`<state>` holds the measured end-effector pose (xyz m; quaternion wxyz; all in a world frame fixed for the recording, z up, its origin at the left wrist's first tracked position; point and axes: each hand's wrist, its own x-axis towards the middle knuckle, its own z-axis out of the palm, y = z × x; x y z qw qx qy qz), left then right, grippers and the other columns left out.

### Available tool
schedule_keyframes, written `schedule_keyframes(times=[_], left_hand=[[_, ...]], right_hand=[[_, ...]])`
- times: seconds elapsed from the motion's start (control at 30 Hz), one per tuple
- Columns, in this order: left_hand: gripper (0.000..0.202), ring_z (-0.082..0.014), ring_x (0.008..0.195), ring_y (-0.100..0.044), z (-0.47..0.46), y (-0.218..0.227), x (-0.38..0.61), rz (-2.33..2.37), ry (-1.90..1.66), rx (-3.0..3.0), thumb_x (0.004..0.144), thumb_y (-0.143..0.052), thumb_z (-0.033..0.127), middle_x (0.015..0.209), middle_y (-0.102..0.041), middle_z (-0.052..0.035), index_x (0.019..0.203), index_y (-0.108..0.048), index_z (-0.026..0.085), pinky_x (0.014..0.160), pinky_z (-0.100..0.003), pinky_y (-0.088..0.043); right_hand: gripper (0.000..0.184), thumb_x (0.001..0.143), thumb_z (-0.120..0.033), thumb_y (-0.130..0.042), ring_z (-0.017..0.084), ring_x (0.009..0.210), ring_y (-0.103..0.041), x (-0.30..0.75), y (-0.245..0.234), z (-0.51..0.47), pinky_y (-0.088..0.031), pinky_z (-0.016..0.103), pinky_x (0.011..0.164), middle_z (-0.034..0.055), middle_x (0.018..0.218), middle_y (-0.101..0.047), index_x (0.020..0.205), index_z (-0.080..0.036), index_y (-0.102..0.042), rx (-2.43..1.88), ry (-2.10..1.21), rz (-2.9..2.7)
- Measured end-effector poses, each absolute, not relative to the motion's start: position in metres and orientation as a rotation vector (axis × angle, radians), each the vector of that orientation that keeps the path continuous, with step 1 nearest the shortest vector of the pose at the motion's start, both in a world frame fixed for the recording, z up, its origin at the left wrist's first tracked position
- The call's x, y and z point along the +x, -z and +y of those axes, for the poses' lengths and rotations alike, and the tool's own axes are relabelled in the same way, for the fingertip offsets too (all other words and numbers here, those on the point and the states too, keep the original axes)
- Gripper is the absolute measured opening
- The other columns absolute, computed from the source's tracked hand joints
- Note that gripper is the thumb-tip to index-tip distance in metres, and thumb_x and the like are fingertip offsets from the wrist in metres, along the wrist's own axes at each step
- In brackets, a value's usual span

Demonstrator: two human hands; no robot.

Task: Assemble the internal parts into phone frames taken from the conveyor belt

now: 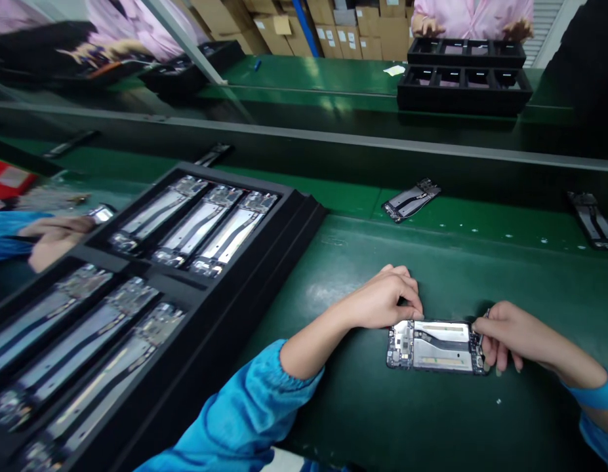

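An opened smartphone lies flat and lengthwise on the green bench, its inner boards, dark flex cable and silvery plate showing. My left hand has curled fingers at the phone's far left edge, thumb and fingertips pressed on it. At the phone's right end my right hand is closed in a pinch. A thin dark bit shows by its fingertips, too small to name. To the left stands a black foam tray with several similar opened phones in its slots.
Several opened phones, such as one on the far green strip, lie beyond my hands. A grey rail crosses behind. At left a co-worker's hands are busy. Across stand black trays before a person in pink.
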<state>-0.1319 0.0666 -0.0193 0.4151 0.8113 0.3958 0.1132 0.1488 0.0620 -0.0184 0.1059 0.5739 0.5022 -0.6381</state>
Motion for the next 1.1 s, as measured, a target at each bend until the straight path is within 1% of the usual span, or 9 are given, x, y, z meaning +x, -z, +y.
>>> schedule_keyframes(times=[0.17, 0.57, 0.87, 1.1], left_hand=[[0.006, -0.0178, 0.096, -0.054, 0.069, 0.020, -0.136, 0.950, -0.292, 2.020, 0.087, -0.074, 0.024, 0.087, -0.073, 0.0011, 0.086, -0.079, 0.026, 0.095, -0.033, -0.030], [0.007, -0.0181, 0.097, -0.056, 0.070, 0.022, -0.138, 0.930, -0.289, 2.020, 0.089, -0.072, 0.026, 0.086, -0.074, 0.0006, 0.086, -0.079, 0.026, 0.097, -0.035, -0.030], [0.011, -0.0176, 0.093, -0.053, 0.067, 0.017, -0.127, 0.968, -0.236, 2.120, 0.089, -0.070, 0.019, 0.088, -0.072, 0.0017, 0.086, -0.078, 0.025, 0.090, -0.033, -0.031], [0.019, -0.0178, 0.090, -0.053, 0.075, 0.012, -0.083, 0.926, -0.223, 2.267, 0.087, -0.062, 0.012, 0.087, -0.073, 0.0026, 0.081, -0.076, 0.025, 0.083, -0.033, -0.032]], right_hand=[[0.040, 0.088, -0.016, -0.044, 0.014, 0.042, -0.066, 0.148, 0.020, 0.062, -0.035, 0.012, 0.026, 0.0097, 0.059, -0.071, 0.052, -0.013, -0.063, 1.688, 1.886, 1.482], [0.042, 0.090, -0.014, -0.044, 0.014, 0.042, -0.066, 0.145, 0.016, 0.063, -0.035, 0.012, 0.026, 0.0107, 0.060, -0.071, 0.052, -0.012, -0.062, 1.695, 1.872, 1.486], [0.042, 0.090, -0.014, -0.044, 0.013, 0.041, -0.065, 0.147, 0.019, 0.061, -0.034, 0.012, 0.026, 0.0099, 0.058, -0.071, 0.052, -0.013, -0.062, 1.703, 1.879, 1.484], [0.042, 0.089, -0.014, -0.043, 0.013, 0.041, -0.065, 0.143, 0.019, 0.064, -0.036, 0.012, 0.026, 0.0101, 0.058, -0.071, 0.053, -0.012, -0.063, 1.725, 1.875, 1.504]])
